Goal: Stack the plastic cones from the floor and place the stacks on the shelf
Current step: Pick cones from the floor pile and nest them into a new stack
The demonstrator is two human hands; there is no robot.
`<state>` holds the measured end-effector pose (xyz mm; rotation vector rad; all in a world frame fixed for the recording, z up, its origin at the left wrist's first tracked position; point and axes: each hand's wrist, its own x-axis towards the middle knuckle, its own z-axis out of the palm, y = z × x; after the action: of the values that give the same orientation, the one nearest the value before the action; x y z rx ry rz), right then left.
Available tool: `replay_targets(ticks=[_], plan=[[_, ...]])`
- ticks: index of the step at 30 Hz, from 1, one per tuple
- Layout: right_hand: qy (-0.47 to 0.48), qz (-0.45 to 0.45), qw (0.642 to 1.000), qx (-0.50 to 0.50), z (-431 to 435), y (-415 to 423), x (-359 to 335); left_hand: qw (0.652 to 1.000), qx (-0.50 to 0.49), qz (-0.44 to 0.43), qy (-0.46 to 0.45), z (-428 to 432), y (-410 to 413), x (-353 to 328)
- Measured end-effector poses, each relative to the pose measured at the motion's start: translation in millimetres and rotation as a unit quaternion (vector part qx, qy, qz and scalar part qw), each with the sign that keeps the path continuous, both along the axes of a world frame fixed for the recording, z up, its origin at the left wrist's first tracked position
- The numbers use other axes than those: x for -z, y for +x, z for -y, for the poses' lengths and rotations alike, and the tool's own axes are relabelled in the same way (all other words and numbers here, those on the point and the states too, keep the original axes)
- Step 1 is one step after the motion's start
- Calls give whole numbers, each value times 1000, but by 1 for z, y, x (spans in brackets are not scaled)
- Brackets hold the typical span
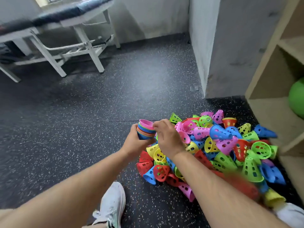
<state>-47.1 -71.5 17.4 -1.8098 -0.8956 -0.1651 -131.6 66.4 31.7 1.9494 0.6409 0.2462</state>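
A big pile of perforated plastic cones (218, 145) in pink, blue, green, yellow and red lies on the dark speckled floor. My left hand (134, 142) grips a nested stack of cones (145, 130) from below, wide ends up, with a pink cone on top. My right hand (166, 137) is at the stack's right side, its fingers curled against the top pink cone's rim. The wooden shelf (271, 89) stands at the right edge, just past the pile.
A green ball (297, 97) sits in a lower shelf compartment. A white wall corner (213, 63) juts out behind the pile. A padded bench with white legs (65, 38) stands at the far left. My white shoe (111, 204) is on the floor below my arms.
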Motion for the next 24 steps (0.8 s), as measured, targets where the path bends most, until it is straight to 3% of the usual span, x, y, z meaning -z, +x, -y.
replay_targets(ticks=[7,12,16,24], plan=[[48,-18,999,-8,-10,5,-23,989,125,-54,51,-53,30,-53],[30,-19,999,29,-15,-8,-1,978,165,-109,71,-72,14,-41],[-29,-58,996,59,-12,-22,47,969,193,-152,34,-82,-11,-5],[-247,-107,960,78,2,-73,143,957,226,-174,-42,-79,-61,84]])
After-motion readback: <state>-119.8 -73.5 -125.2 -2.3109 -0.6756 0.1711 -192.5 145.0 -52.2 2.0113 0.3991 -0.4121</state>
